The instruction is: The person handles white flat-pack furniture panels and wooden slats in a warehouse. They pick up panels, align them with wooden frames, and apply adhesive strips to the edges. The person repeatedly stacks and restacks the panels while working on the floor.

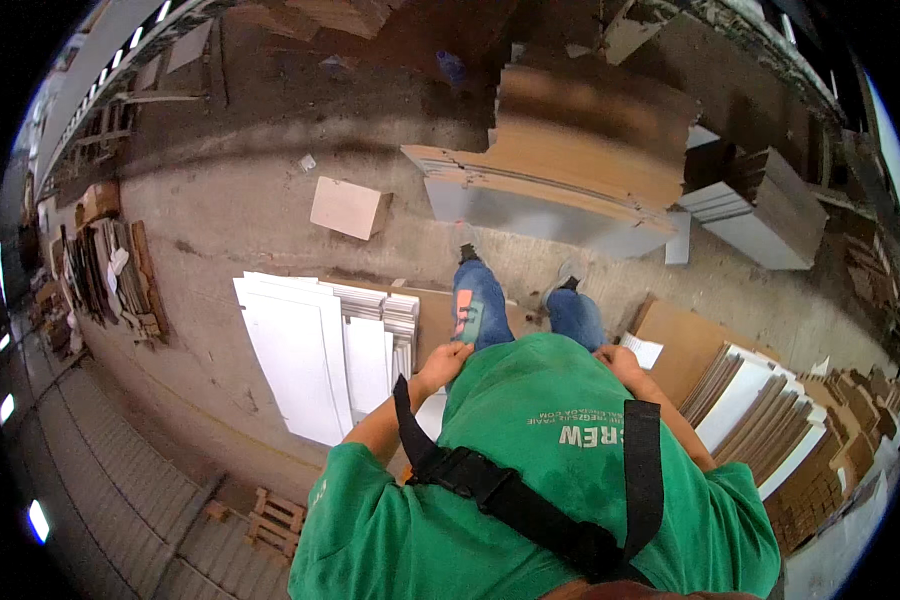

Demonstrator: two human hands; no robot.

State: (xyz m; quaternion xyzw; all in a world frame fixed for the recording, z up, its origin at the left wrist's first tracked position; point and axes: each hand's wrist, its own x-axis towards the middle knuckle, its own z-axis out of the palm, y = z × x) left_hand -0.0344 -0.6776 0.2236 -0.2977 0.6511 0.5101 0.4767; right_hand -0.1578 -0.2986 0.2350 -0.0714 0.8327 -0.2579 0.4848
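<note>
Both my hands are down at the hem of my green T-shirt [530, 400], over my blue jeans [575, 318]. My left hand [448, 364] is closed, its fingers pinched at the left side of the hem, beside the thigh with an orange and grey-green patch [467, 314]. At the right side of the hem, my right hand [620, 362] is closed too, with its fingertips partly hidden against the cloth. White boards [295, 355] stand stacked to the left of my left hand. A brown cardboard sheet [670, 345] with a white paper [641, 350] on it lies near my right hand.
Ahead of my feet stands a large stack of cardboard sheets [590, 130]. A small box [350, 207] sits on the concrete floor [230, 210]. More boards [760, 215] are at the far right, cardboard stacks [820, 450] at the near right, and a wooden pallet [274, 522] at the lower left.
</note>
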